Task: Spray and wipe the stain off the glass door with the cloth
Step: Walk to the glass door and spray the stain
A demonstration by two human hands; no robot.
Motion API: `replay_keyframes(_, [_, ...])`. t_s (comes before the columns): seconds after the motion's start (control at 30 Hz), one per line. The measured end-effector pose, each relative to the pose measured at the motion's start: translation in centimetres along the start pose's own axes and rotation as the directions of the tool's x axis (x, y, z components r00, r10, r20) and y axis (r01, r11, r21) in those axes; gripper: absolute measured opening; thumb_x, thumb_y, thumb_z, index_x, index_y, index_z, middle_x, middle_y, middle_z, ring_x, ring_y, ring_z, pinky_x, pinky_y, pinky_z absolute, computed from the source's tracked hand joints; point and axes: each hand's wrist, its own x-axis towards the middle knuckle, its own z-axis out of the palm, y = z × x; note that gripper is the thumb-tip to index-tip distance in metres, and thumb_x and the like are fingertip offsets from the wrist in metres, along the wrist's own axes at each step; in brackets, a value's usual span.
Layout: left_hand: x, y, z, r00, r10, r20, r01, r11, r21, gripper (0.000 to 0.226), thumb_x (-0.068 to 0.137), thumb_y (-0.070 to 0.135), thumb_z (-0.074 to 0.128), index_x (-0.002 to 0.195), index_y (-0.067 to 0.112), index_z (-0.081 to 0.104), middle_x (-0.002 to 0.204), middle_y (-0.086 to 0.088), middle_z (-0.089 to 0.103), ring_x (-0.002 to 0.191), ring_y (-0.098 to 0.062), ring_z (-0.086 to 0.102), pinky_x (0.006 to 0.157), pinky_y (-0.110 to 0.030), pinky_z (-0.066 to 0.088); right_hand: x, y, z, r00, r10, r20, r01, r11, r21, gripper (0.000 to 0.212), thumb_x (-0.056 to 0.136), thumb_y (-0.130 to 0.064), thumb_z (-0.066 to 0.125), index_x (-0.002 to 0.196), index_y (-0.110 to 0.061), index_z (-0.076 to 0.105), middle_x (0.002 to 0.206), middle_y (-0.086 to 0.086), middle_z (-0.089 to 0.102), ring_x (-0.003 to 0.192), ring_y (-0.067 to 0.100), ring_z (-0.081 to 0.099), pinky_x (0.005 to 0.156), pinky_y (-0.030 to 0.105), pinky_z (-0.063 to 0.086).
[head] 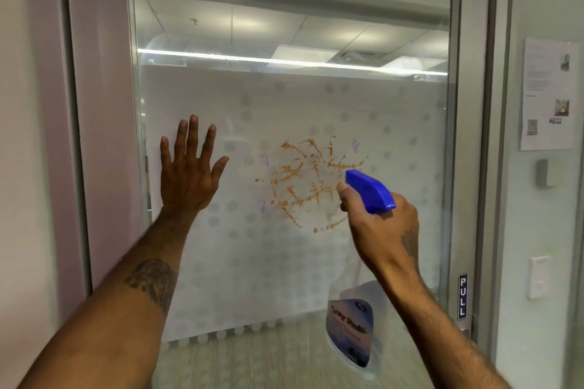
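Right hand (pixel 384 227) grips the spray bottle (pixel 368 191), nozzle just beside the orange stain (pixel 308 181) at centre frame on the glass door (pixel 284 262). Left hand (pixel 189 167) is splayed flat, empty, centre-left. No cloth visible: spray could run downward unwiped.

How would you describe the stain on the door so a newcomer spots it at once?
Start at the glass door and drop to its frosted, dotted lower panel. Between the flat left hand and the spray bottle in the right hand lies the stain: a spiky orange-brown splatter, unlike the pale grey dots around it.
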Motion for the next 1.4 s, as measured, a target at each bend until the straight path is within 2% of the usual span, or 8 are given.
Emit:
replay_keyframes(0.17, [-0.1, 0.0, -0.1, 1.0, 0.006, -0.015, -0.007, 1.0, -0.023, 0.073, 0.1, 0.063, 0.017, 0.161, 0.025, 0.006, 0.169, -0.009, 0.0, 0.156, -0.029, 0.0, 0.123, -0.056, 0.004, 1.4, 1.1, -3.1, 0.998, 0.051, -0.042, -0.051, 0.999, 0.003, 0.025, 0.09, -0.039, 0.065, 0.076, -0.018, 0.068, 0.071, 0.009, 0.071, 0.064, 0.022, 0.066, 0.053, 0.022, 0.048])
replay_keyframes(0.37, [-0.1, 0.0, -0.1, 1.0, 0.012, -0.022, -0.013, 0.999, -0.03, 0.073, 0.1, 0.062, 0.019, 0.161, 0.024, 0.006, 0.169, -0.009, 0.0, 0.156, -0.029, 0.0, 0.123, -0.056, 0.003, 2.0, 2.6, -4.5, 0.989, 0.095, -0.115, -0.093, 0.995, 0.026, 0.03, 0.09, -0.043, 0.065, 0.084, -0.014, 0.067, 0.067, 0.003, 0.068, 0.066, 0.024, 0.068, 0.06, 0.032, 0.056])
replay_keyframes(0.6, [-0.1, 0.0, 0.0, 1.0, 0.011, -0.026, -0.011, 1.0, -0.02, 0.073, 0.101, 0.061, 0.022, 0.161, 0.024, 0.004, 0.169, -0.009, 0.0, 0.156, -0.029, -0.001, 0.123, -0.055, 0.002, 1.9, 4.1, -5.8, 0.977, 0.091, -0.193, -0.103, 0.993, -0.051, 0.02, 0.089, -0.038, 0.067, 0.078, -0.023, 0.062, 0.082, 0.02, 0.07, 0.071, 0.027, 0.064, 0.068, 0.041, 0.056])
replay_keyframes(0.7, [-0.1, 0.0, 0.0, 1.0, 0.01, -0.021, -0.011, 0.999, -0.032, 0.072, 0.101, 0.061, 0.021, 0.161, 0.025, 0.004, 0.169, -0.009, 0.0, 0.156, -0.029, -0.001, 0.123, -0.056, 0.002, 1.3, 5.3, -6.2, 0.976, 0.144, -0.163, -0.167, 0.977, -0.135, 0.037, 0.089, -0.045, 0.064, 0.083, -0.01, 0.068, 0.078, 0.018, 0.071, 0.073, 0.031, 0.067, 0.062, 0.032, 0.052])
replay_keyframes(0.9, [0.0, 0.0, -0.1, 1.0, 0.005, -0.009, -0.005, 0.999, -0.046, 0.073, 0.1, 0.063, 0.018, 0.161, 0.026, 0.003, 0.169, -0.008, -0.001, 0.156, -0.029, 0.0, 0.123, -0.057, 0.003, -0.2, 6.8, -6.4, 0.957, 0.258, -0.137, -0.276, 0.951, -0.137, 0.044, 0.089, -0.051, 0.062, 0.082, -0.008, 0.067, 0.075, 0.018, 0.07, 0.07, 0.03, 0.067, 0.055, 0.028, 0.048])
replay_keyframes(1.2, [0.0, 0.0, -0.1, 1.0, -0.004, 0.009, 0.004, 0.999, -0.037, 0.073, 0.1, 0.063, 0.017, 0.161, 0.026, 0.002, 0.169, -0.009, -0.001, 0.156, -0.029, -0.001, 0.123, -0.057, 0.004, -3.2, 3.4, -2.8, 0.989, 0.074, 0.131, -0.057, 0.99, -0.132, 0.039, 0.088, -0.042, 0.066, 0.075, -0.006, 0.072, 0.068, 0.018, 0.07, 0.053, 0.025, 0.061, 0.051, 0.03, 0.051])
replay_keyframes(1.3, [0.0, -0.1, -0.1, 1.0, -0.003, 0.023, 0.003, 1.0, -0.024, 0.073, 0.1, 0.064, 0.016, 0.161, 0.026, 0.001, 0.169, -0.008, -0.002, 0.156, -0.029, -0.001, 0.123, -0.058, 0.005, -3.8, 2.7, -1.6, 0.99, 0.056, 0.128, -0.042, 0.992, -0.115, 0.044, 0.085, -0.048, 0.065, 0.069, -0.007, 0.07, 0.063, 0.015, 0.069, 0.058, 0.03, 0.065, 0.059, 0.042, 0.056])
replay_keyframes(1.4, [0.1, -0.1, -0.2, 0.999, 0.0, 0.039, 0.001, 1.0, -0.025, 0.074, 0.099, 0.065, 0.016, 0.161, 0.026, 0.002, 0.169, -0.008, -0.002, 0.156, -0.029, -0.001, 0.123, -0.057, 0.004, -4.2, 2.7, -1.5, 0.991, 0.074, 0.11, -0.06, 0.991, -0.124, 0.047, 0.083, -0.052, 0.066, 0.065, -0.009, 0.067, 0.059, 0.015, 0.067, 0.057, 0.03, 0.066, 0.059, 0.044, 0.057])
